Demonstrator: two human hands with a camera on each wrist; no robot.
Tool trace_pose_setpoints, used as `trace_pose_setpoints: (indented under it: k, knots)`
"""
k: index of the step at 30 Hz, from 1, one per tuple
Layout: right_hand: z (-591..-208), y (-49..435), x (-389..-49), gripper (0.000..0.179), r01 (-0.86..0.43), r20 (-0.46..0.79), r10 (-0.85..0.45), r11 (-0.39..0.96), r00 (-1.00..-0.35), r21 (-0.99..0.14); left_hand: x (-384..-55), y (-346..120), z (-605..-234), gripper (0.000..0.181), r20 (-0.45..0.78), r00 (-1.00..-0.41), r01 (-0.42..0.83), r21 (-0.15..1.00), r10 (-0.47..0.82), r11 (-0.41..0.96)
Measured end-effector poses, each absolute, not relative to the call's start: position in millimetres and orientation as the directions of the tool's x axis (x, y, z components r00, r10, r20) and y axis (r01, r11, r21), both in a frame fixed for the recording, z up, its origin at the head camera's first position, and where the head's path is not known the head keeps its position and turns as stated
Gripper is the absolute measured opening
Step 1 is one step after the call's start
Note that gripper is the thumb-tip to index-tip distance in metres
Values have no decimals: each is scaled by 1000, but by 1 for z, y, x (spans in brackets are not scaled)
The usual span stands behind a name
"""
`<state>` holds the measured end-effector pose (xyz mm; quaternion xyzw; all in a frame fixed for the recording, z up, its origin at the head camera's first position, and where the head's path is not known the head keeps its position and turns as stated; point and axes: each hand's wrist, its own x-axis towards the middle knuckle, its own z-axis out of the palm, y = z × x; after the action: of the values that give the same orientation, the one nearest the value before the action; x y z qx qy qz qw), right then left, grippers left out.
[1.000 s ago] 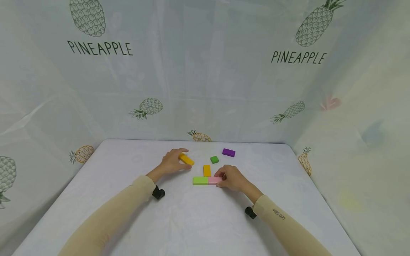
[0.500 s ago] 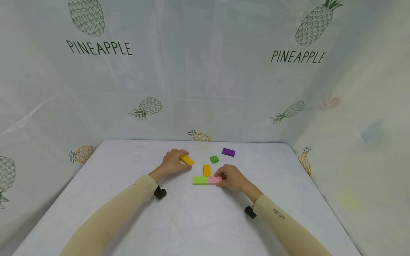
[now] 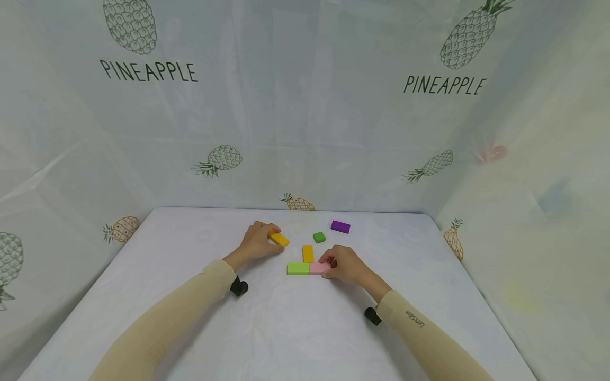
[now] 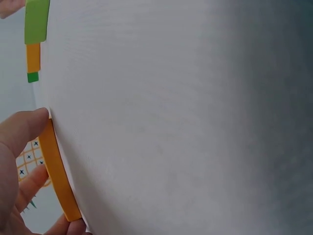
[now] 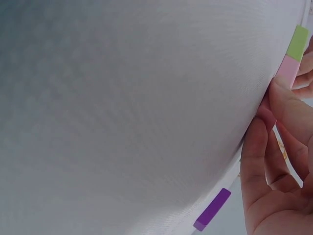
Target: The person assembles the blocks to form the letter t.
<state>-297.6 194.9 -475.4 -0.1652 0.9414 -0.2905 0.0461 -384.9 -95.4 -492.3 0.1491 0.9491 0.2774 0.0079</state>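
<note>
Orange block [image 3: 279,239] slants, pinched by left hand [image 3: 256,242]; right hand [image 3: 347,264] pinches pink block [image 3: 316,269] at right end.

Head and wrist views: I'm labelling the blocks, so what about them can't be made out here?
Pink block: right end hidden by the right hand, head view.
Held yellow block: left end hidden by the left hand, head view.
Light green block: cut off by the upper edge, left wrist view.
</note>
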Motion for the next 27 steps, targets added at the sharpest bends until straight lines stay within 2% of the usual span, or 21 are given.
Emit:
trace_pose_setpoints:
  k: [14,27]
  knots:
    - [-475,195,-297,24,-281,6,-337,772,-941,-570,-383,-98,-488,52,53,-954,278,533,296,799]
    - [-476,196,-298,24,-279,7,-335,771,-942,-572,-384,-105,-487,48,59,-931,330,557,360,762]
